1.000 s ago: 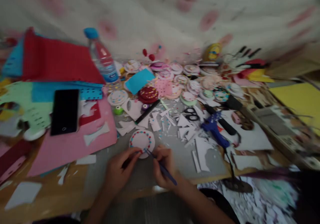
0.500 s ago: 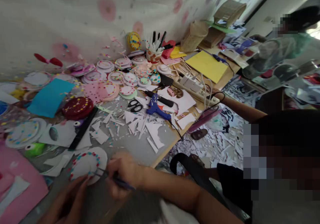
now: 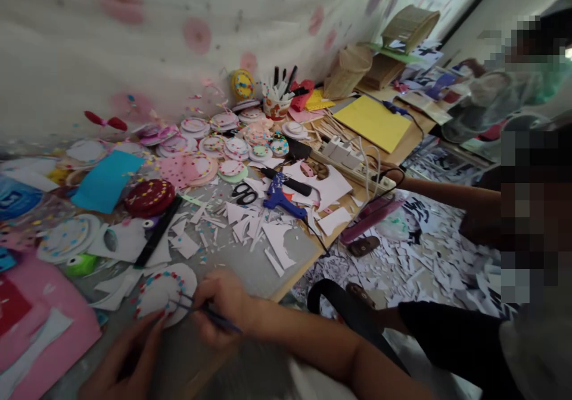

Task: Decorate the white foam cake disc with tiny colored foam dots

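Note:
A white layered paper disc [image 3: 156, 297], ringed with small red and blue beads or dots, lies at the table's near edge. The thumb and fingers of my left hand [image 3: 125, 361] pinch its near rim; the fingertips partly cover the beads there. Dark blue tweezers [image 3: 220, 319] are gripped in my closed right hand [image 3: 226, 304]. Their two thin prongs reach over the disc's right side. Whether a bead sits between the tips is too small to tell.
White paper scraps [image 3: 250, 221], black scissors [image 3: 244, 194] and a blue glue gun [image 3: 281, 200] lie beyond my hands. Decorated discs [image 3: 194, 126] pile along the wall. A power strip [image 3: 353, 161] is on the right, near a co-worker's arm [image 3: 447, 190]. Pink sheet [image 3: 49, 328] at left.
The view has shifted, so the table's things appear slightly farther right. The tweezer prongs have moved a little over the disc. The nearby person at the right has moved farther right in view.

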Action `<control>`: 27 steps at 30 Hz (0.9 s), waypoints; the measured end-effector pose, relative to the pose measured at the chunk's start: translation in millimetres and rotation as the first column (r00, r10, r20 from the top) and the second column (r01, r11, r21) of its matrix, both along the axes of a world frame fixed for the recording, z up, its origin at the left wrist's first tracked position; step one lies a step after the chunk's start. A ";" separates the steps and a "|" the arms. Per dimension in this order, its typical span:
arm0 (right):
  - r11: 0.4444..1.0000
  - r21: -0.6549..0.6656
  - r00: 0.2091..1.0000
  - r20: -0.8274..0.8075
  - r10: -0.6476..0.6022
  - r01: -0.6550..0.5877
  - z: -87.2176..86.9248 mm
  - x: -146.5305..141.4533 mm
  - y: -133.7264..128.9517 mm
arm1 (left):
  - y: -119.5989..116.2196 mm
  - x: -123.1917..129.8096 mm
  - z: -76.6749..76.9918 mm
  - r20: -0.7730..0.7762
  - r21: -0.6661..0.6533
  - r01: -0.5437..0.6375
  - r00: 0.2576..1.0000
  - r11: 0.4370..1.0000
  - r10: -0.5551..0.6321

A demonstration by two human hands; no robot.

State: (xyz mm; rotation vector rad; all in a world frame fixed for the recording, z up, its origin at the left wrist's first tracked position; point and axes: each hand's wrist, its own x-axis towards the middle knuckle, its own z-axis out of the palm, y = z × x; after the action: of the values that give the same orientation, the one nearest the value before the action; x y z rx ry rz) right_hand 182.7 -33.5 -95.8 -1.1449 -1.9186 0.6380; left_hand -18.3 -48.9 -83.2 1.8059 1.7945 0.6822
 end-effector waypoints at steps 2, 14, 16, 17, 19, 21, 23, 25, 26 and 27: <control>0.989 0.114 0.991 -0.104 -0.084 0.096 4.4 1.6 -7.0 | -1.1 5.1 6.9 -0.018 -0.028 -0.014 1.000 1.000 0.014; 0.965 -0.014 0.949 -0.181 -0.259 0.260 55.7 104.8 -7.8 | -10.0 11.2 16.6 0.130 0.101 -0.022 0.991 0.995 0.009; 0.958 -0.064 0.944 -0.165 -0.285 0.278 60.2 120.1 5.9 | -12.1 11.1 17.4 0.160 0.101 -0.076 0.985 0.992 0.059; 0.958 -0.094 0.943 -0.175 -0.282 0.270 62.2 125.1 12.9 | -13.2 11.1 17.4 0.182 0.098 -0.111 0.979 0.989 0.092; 0.964 -0.166 0.944 -0.221 -0.243 0.209 65.7 130.1 26.4 | -15.4 11.6 17.3 0.230 0.083 -0.178 0.961 0.980 0.155; 0.967 -0.214 0.952 -0.239 -0.192 0.141 68.8 130.5 38.5 | -17.5 12.7 17.6 0.271 0.071 -0.212 0.944 0.975 0.186; 0.974 -0.198 0.974 -0.173 -0.147 0.111 71.7 129.6 49.7 | -19.2 14.5 18.9 0.296 0.064 -0.210 0.938 0.976 0.182; 0.982 -0.156 0.990 -0.074 -0.123 0.110 74.1 130.0 61.4 | -20.4 16.9 20.9 0.320 0.048 -0.197 0.932 0.979 0.171; 0.983 -0.144 0.992 -0.034 -0.120 0.114 74.7 130.8 67.9 | -20.7 17.9 21.9 0.335 0.035 -0.199 0.926 0.979 0.176; 0.983 -0.136 0.992 -0.001 -0.126 0.125 74.8 131.9 74.8 | -20.7 18.6 22.5 0.349 0.019 -0.201 0.919 0.979 0.182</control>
State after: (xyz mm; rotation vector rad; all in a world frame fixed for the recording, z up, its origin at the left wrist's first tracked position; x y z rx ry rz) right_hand 314.7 41.3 -21.0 -1.3344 -1.8002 0.7126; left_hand 0.3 -69.6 -60.7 1.4408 1.7354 1.0634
